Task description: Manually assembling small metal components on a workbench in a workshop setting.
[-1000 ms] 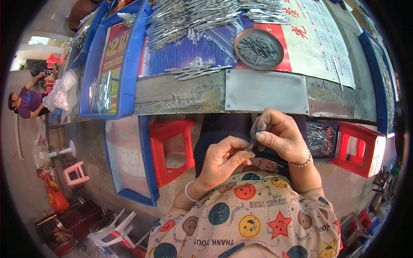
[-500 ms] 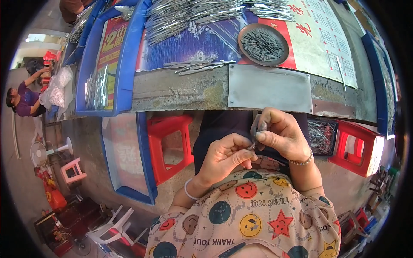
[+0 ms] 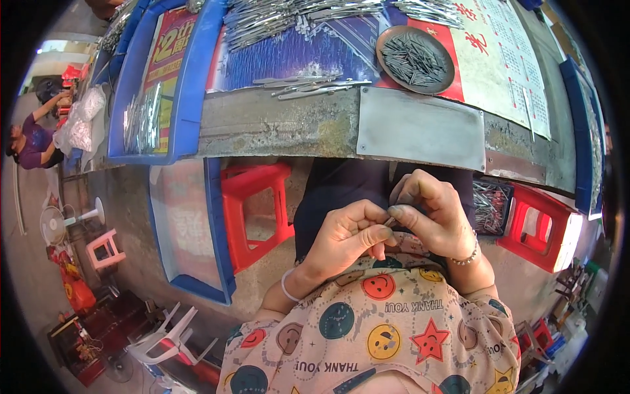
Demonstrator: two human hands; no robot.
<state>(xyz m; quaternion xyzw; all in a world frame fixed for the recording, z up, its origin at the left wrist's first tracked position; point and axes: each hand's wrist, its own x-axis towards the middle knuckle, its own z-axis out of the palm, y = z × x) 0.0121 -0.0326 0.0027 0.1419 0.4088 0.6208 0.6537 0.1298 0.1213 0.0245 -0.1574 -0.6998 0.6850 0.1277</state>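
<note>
Above my lap, close to the bench's front edge, my two hands meet. My left hand (image 3: 351,238) is closed, thumb and forefinger pinching a small slim metal piece (image 3: 390,222). Fingertips of my right hand (image 3: 434,217) press at the far end of the same piece, the thumb on it and the other fingers curled. Most of the piece is hidden by the fingers, so its exact kind cannot be made out. On the bench beyond, a round brown dish (image 3: 449,73) holds many short dark metal pins (image 3: 413,59).
A pale metal plate (image 3: 420,128) is fixed at the bench edge (image 3: 262,128). Loose silvery strips (image 3: 308,85) lie behind it, with heaps farther back. Blue trays (image 3: 187,98) stand left and right. Red stools (image 3: 256,217) and a tray of metal parts (image 3: 491,207) are below. Another person (image 3: 36,141) works far left.
My right hand's fingertips have come down and closer to those of my left hand, over the small piece. The whole view has shifted slightly.
</note>
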